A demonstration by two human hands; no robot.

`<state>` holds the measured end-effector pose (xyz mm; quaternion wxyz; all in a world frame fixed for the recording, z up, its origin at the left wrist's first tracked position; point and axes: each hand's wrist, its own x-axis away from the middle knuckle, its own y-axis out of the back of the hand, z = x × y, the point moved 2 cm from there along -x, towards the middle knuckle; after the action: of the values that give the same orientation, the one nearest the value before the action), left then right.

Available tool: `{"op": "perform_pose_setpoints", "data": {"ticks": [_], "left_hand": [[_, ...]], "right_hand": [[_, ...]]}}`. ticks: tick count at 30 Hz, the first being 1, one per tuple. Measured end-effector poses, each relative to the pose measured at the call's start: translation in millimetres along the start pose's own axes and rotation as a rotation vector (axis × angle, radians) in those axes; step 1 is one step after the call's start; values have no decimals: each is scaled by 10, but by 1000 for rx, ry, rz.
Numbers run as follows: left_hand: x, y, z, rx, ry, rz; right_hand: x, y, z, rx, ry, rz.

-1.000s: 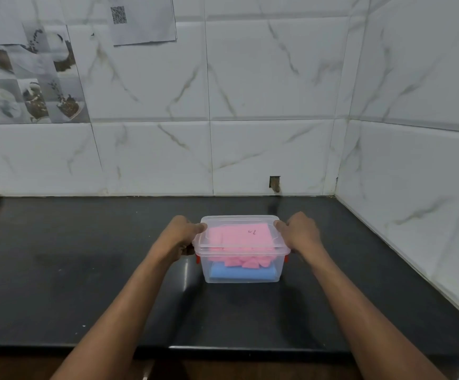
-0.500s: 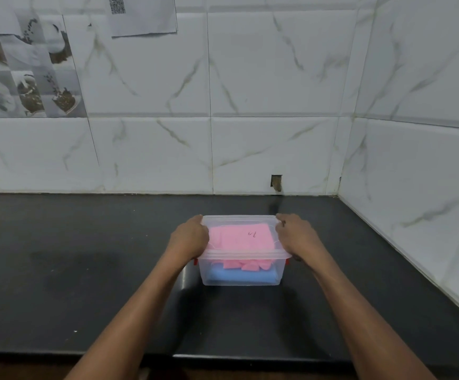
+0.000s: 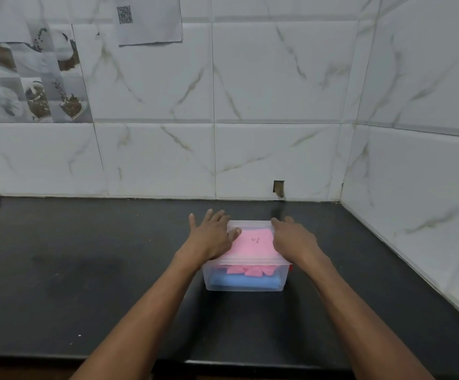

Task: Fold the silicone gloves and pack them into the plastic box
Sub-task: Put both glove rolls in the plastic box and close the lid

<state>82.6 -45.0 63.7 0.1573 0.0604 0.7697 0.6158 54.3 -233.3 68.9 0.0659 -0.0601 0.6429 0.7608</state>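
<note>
2 hands rest on the lid (image 3: 253, 244) of the plastic box (image 3: 246, 281), which sits on the black counter (image 3: 85, 270) just right of centre in the frame. Left hand (image 3: 211, 237): open, fingers spread, palm flat on the lid's left edge, thumb lying across the pink area. Right hand (image 3: 294, 239): open, palm down over the lid's right edge; neither hand grips anything. Contents: 1 pink glove (image 3: 250, 270) folded on top of 1 blue glove (image 3: 243, 282), both visible through the clear front wall and fully inside. A red latch (image 3: 291, 267) shows at the right side; the left side is hidden by the wrist. Judgement: packing is finished and the lid is being seated. Recommended method: press evenly with both palms along opposite edges, check no glove material is pinched under the rim, then confirm both latches, since their state cannot be told from here.
</note>
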Motion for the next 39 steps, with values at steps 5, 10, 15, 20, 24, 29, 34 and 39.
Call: {"op": "perform_pose_setpoints", "data": {"ticks": [5,10,15,20,24,29,34,39], "left_hand": [[-2,33,16,37,-179,122],[-5,36,-237,-16,-94,64],[-30,-56,-313,-14,-106,196],[-25,-49,-315,-23,-105,214],[-33,-44,-327,-10,-98,225],[-41,-52,-313,2,-101,214],[-33,-46,-323,-11,-93,213],[-26,-34,-335,-14,-91,216]], "right_hand": [[-5,-7,-54,-91,-5,6],[-21,-61,-91,-175,-27,15],[-50,-132,-146,-352,-81,30],[36,-167,-178,-575,-371,-7],[210,-169,-257,-1087,-508,101],[410,-222,-341,-1448,-589,224],[364,-110,-270,-1103,-506,-173],[363,-147,-135,-973,-486,-122]]}}
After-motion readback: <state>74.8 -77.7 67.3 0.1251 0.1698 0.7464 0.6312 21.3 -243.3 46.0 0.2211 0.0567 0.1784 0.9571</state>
